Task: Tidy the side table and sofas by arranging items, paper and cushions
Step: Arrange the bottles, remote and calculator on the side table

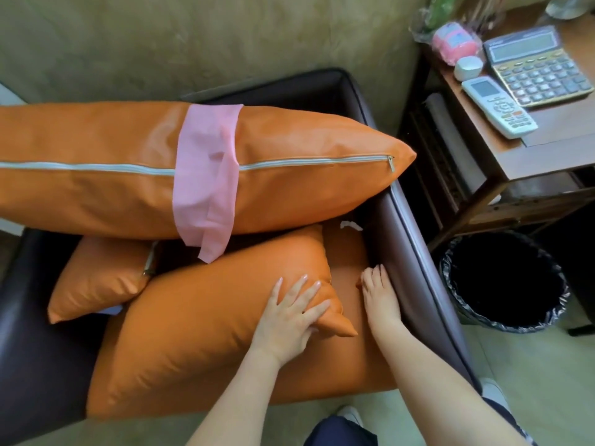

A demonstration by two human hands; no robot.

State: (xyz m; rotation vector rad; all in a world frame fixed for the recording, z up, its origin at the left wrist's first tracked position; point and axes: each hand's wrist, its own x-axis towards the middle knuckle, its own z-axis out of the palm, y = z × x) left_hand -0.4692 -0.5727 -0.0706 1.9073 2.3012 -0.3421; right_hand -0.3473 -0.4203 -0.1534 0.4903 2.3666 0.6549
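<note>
Armchair (415, 252), dark brown, serving as the landmark; three orange cushions are lying on its orange seat. The large zipped cushion (96, 169) is resting across the back of the chair, one corner overhanging the chair's right arm, with a pink band (206, 175) wrapped around its middle; a small cushion (96, 281) is sitting beneath it toward the chair's left arm; the front cushion (199, 333) is lying nearest the chair's front edge. The left hand (289, 320) is pressing on the front cushion near its right corner, fingers spread and only slightly bent, its grip apart rather than clamped. The right hand (380, 291) is resting on the seat just beside the chair's right arm, fingers extended toward the gap; whether its grip is holding anything cannot be told. A white paper scrap (349, 225) is lying in that gap, further back. To the right of the chair the wooden surface (515, 156) is carrying a calculator (537, 69), a remote control (497, 106), a small white case (468, 67) and a pink object (454, 45); a black lined bin (557, 300) is standing on the floor in front of it.
</note>
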